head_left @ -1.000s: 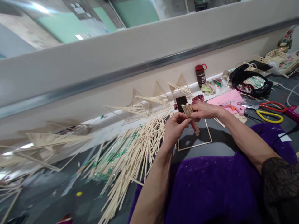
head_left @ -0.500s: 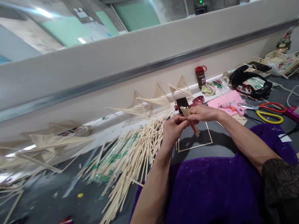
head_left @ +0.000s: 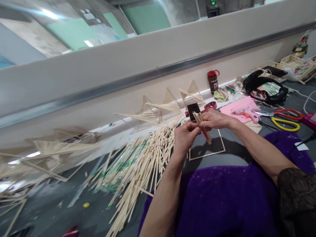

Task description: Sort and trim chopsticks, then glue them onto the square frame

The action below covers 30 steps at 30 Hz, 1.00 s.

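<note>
A small bundle of pale wooden sticks (head_left: 206,135), with something red along it, is wrapped in my right hand (head_left: 212,119). My left hand (head_left: 185,135) is closed, its thumb and fingers pinched together against the lower side of the bundle; whether they grip a stick there is hidden. Below the hands lies a square frame of sticks (head_left: 209,154) on the grey table. To the left spreads a large pile of loose wooden sticks (head_left: 148,161). A black phone (head_left: 193,108) lies just beyond the bundle.
Twisted stick models (head_left: 163,107) stand along the wall, and more stick structures (head_left: 54,151) lie at left. At right are a pink glue gun (head_left: 249,115) on pink paper (head_left: 229,108), scissors (head_left: 286,113) and a black headset-like strap (head_left: 265,87). A red-lidded bottle (head_left: 212,80) stands behind.
The view has shifted slightly, so everything sits a little further right. Both hands keep nearly the same pose around the stick bundle.
</note>
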{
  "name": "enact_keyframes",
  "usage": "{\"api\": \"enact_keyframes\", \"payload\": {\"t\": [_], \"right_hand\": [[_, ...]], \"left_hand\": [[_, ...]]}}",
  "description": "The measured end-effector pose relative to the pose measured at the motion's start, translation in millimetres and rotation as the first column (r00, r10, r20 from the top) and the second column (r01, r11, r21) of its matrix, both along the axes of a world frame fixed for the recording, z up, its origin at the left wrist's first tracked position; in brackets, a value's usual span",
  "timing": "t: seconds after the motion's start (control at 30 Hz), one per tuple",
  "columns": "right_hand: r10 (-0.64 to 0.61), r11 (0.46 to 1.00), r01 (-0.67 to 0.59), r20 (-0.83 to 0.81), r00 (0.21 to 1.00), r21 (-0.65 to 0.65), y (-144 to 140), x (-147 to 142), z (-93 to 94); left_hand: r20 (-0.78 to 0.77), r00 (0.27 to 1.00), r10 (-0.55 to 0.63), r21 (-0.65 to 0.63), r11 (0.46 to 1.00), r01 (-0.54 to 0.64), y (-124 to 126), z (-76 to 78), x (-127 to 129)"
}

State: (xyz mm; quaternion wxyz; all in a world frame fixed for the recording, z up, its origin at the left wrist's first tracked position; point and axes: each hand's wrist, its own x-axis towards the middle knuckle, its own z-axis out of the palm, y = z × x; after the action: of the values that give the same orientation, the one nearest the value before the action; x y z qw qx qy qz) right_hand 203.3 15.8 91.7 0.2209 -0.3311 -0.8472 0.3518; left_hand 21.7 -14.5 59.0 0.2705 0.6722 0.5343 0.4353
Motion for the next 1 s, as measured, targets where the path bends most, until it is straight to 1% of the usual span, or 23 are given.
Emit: {"api": "enact_keyframes", "payload": {"t": [0.13, 0.3, 0.43, 0.57, 0.7, 0.87, 1.0], "right_hand": [[-0.024, 1.000, 0.024, -0.017, 1.000, 0.007, 3, 0, -4.5], [-0.075, 0.996, 0.078, -0.055, 0.996, 0.041, 6, -1, -9.0], [-0.116, 0.991, 0.120, -0.054, 0.992, 0.065, 7, -3, -10.7], [-0.142, 0.987, 0.146, -0.057, 0.988, 0.062, 7, -3, -12.3], [-0.165, 0.986, 0.166, -0.103, 0.981, 0.002, 11, -1, -16.9], [-0.191, 0.979, 0.196, -0.071, 0.979, 0.062, 15, 1, -20.9], [-0.181, 0.981, 0.187, -0.086, 0.980, 0.059, 16, 2, -22.5]], "left_hand": [[0.015, 1.000, 0.004, -0.010, 1.000, -0.004, 3, -4.9, 1], [-0.009, 1.000, 0.027, 0.037, 0.999, -0.027, 6, -11.6, 5], [-0.027, 0.998, 0.054, 0.058, 0.997, -0.052, 7, -15.4, 8], [-0.021, 0.998, 0.065, 0.046, 0.997, -0.064, 9, -18.6, 7], [0.025, 1.000, 0.010, 0.002, 1.000, -0.010, 11, -19.5, 6], [0.068, 0.998, 0.010, -0.030, 1.000, -0.008, 12, -19.0, 7], [0.076, 0.997, 0.011, -0.039, 0.999, -0.008, 11, -19.1, 8]]}}
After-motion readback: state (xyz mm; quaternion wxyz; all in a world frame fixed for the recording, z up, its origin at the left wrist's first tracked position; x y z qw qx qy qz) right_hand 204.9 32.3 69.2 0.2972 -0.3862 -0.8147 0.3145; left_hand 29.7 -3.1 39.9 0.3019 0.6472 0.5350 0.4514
